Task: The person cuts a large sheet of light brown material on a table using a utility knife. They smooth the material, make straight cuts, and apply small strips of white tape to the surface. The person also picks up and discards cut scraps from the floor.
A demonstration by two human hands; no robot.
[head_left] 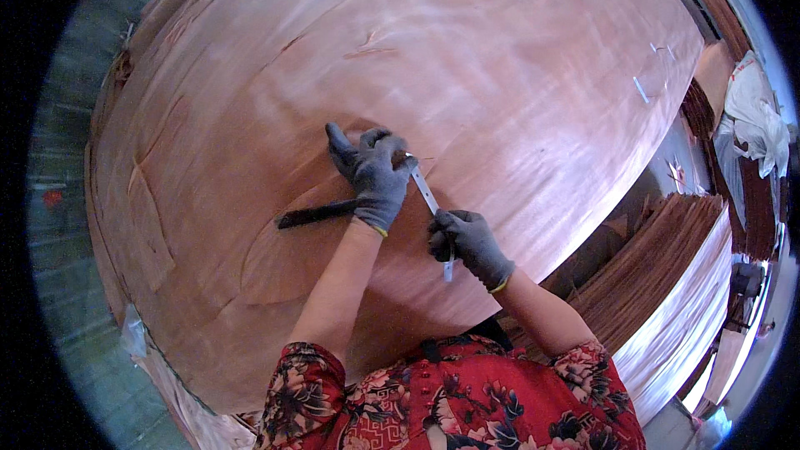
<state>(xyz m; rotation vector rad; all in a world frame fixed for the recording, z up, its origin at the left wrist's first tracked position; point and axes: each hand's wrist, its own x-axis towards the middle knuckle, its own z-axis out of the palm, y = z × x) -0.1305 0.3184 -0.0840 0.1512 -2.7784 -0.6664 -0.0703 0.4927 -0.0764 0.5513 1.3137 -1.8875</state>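
Note:
A pale, narrow strip of perforated tape (426, 189) stretches between my two grey-gloved hands, just over a large reddish-brown wood veneer sheet (517, 58). My left hand (377, 171) pinches the upper end of the strip near the sheet, index finger stretched out to the left. The fingers of my right hand (469, 242) are closed round the lower part, and a short tail hangs out below them. A long black bar-like tool (315, 214) sticks out leftward from beside my left wrist; whether it lies on the sheet or is held by the palm I cannot tell.
Splits and wrinkles mark the veneer at the left. Short pale tape pieces (640, 89) lie near its right edge. A tall stack of veneer (642, 275) stands at the lower right, with white plastic sheeting (750, 108) beyond. Greenish floor (67, 258) runs along the left.

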